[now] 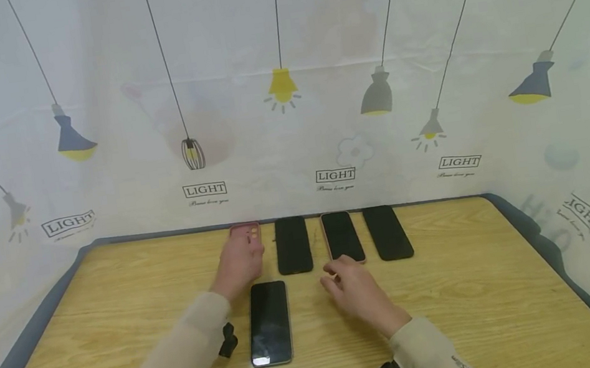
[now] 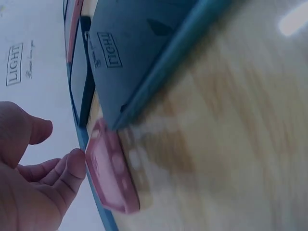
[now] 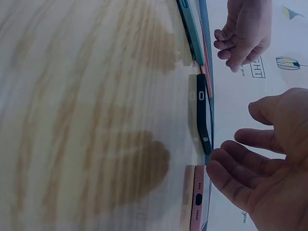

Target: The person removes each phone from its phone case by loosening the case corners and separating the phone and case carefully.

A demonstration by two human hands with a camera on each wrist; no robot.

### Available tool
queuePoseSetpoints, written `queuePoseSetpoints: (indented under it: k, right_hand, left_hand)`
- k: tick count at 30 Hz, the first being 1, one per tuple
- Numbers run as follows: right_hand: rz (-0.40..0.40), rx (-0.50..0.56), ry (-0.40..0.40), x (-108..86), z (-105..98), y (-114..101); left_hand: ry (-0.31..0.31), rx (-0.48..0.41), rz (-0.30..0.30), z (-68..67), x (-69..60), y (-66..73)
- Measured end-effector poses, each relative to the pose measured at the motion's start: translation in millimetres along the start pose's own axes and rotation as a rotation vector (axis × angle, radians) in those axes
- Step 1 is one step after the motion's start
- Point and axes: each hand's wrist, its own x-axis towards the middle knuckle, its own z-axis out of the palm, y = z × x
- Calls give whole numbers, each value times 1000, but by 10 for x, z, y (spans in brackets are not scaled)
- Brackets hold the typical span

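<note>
At the table's far edge lies a pink phone case (image 1: 254, 230) with round camera openings. My left hand (image 1: 239, 262) is over its near part, hiding some of it. In the left wrist view, a fingertip is close to the side of the pink case (image 2: 113, 168); whether it touches cannot be told. The thumb stands apart from the fingers. My right hand (image 1: 360, 293), fingers loosely bent and holding nothing, is at the near end of a pink-edged phone (image 1: 342, 234). A dark-screened phone (image 1: 269, 324) lies nearer, between the forearms.
A black phone (image 1: 293, 245) lies between the pink case and the pink-edged phone, and another dark phone (image 1: 388, 232) is on the right of the row. Behind the wooden table (image 1: 484, 283) hangs a white cloth (image 1: 238, 104) printed with lamps.
</note>
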Motion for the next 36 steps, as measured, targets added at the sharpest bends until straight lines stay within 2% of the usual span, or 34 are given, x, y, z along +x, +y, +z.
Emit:
queuePoseSetpoints:
  k: [2,4,7,10,13,18,21,27,36]
  right_hand:
    - [-12,-16,20,-5,9,31]
    - [-17,-28,32,-9,13,56]
    - [-18,-42,37,-15,10,79]
    - [-23,-56,44,-18,2,90]
    - [-16,-59,50,-20,0,102]
    - [-23,-63,66,-25,8,124]
    - [-44,-68,78,-32,6,131]
    - [-46,-71,84,-43,2,147]
    - [-50,-71,86,-55,-2,170]
  left_hand:
    - [22,34,53,60,-2,30]
    - [57,107,114,112,-11,59]
    - [68,158,140,184,-31,103]
    - [39,180,109,234,-62,165]
    - [-18,177,57,284,-83,230]
    - [-54,225,11,355,-86,326]
    - [-52,252,14,385,-95,386]
    - [-58,237,3,458,-92,528]
    - [8,406,-14,586,-45,660]
